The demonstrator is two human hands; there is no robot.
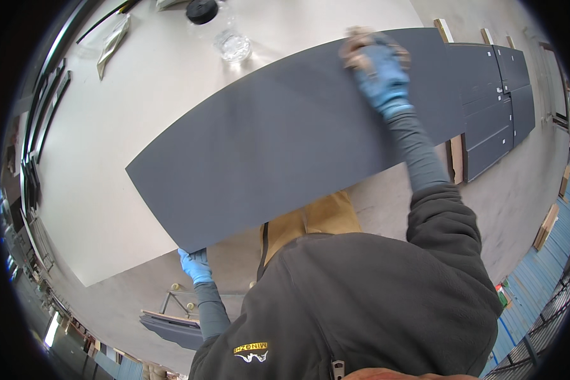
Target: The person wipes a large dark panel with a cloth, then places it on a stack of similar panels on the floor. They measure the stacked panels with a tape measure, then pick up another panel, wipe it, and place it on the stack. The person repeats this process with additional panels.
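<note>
A long dark grey panel (278, 139) lies across a pale worktable (107, 158), its near edge hanging over the table's front. My right hand (380, 73), in a blue glove, presses a brownish rag (361, 41) onto the far right part of the panel; the hand is blurred. My left hand (195, 265), also gloved in blue, grips the panel's near left corner from below the table edge. I wear a dark fleece and a tan apron.
A clear glass jar (233, 45) and a black lid (201, 11) stand at the far side of the table, with a foil pouch (113, 43) to their left. More dark grey panels (491, 107) lie on wooden battens on the floor at right.
</note>
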